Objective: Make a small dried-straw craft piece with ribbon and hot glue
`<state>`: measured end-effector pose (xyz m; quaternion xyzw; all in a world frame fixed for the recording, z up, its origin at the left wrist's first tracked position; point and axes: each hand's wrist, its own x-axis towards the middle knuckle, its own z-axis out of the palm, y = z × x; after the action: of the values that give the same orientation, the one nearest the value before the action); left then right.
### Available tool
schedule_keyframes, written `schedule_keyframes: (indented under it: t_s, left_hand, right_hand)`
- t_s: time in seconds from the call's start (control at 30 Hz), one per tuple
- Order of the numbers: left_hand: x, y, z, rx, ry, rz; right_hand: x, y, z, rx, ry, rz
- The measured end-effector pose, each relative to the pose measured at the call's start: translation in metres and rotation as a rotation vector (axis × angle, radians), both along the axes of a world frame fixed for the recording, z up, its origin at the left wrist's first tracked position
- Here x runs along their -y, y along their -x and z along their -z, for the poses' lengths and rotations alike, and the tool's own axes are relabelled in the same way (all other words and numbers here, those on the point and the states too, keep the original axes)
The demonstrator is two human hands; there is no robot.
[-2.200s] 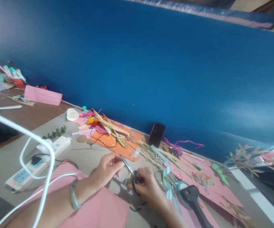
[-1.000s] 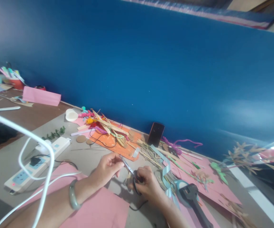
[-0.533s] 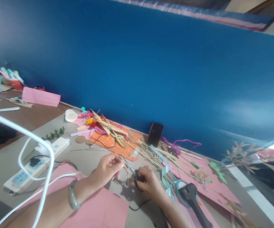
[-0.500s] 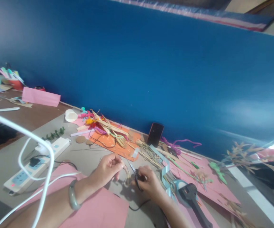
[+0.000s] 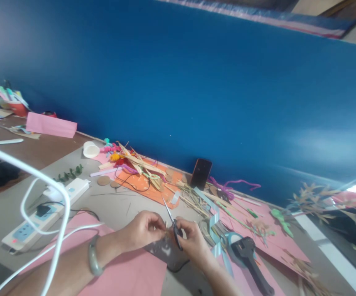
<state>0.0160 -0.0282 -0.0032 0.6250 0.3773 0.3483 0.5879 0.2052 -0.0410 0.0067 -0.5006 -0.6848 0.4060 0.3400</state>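
My right hand point(image 5: 190, 242) grips small black-handled scissors point(image 5: 171, 220) with the blades pointing up and away. My left hand point(image 5: 144, 230) is closed in a pinch on a small straw-coloured piece point(image 5: 166, 233) held right against the scissors. Both hands hover close together above the grey table point(image 5: 116, 205), over the edge of a pink paper sheet point(image 5: 125, 273). A green bangle point(image 5: 93, 257) sits on my left wrist.
A black glue gun point(image 5: 250, 257) and pale blue ribbon point(image 5: 215, 224) lie right of my hands. Dried straw and craft bits cover an orange sheet point(image 5: 145, 185). A phone point(image 5: 201, 173) leans on the blue wall. A white power strip point(image 5: 42, 209) and white cables lie left.
Both hands have lifted slightly off the table and drawn together. The scissors now point more upright, and the left-hand pinch has closed in on the scissors.
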Motion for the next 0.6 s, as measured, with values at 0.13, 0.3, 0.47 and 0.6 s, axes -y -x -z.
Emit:
schedule_keyframes:
  t_s: [0.13,0.3,0.47,0.6]
  left_hand:
    - [0.0,0.001,-0.006,0.014,0.013,0.016]
    - [-0.003,0.0,-0.002,0.15,0.129,-0.121]
    - [-0.003,-0.003,0.005,0.329,0.283,-0.026]
    - [0.0,-0.005,0.003,0.263,0.214,-0.046]
  right_hand:
    - [0.001,0.0,0.001,-0.007,0.026,-0.018]
    - [0.0,-0.002,0.001,-0.056,0.027,-0.041]
    - [-0.001,0.0,0.002,-0.151,0.006,0.052]
    - [0.002,0.004,0.004,-0.151,-0.006,0.047]
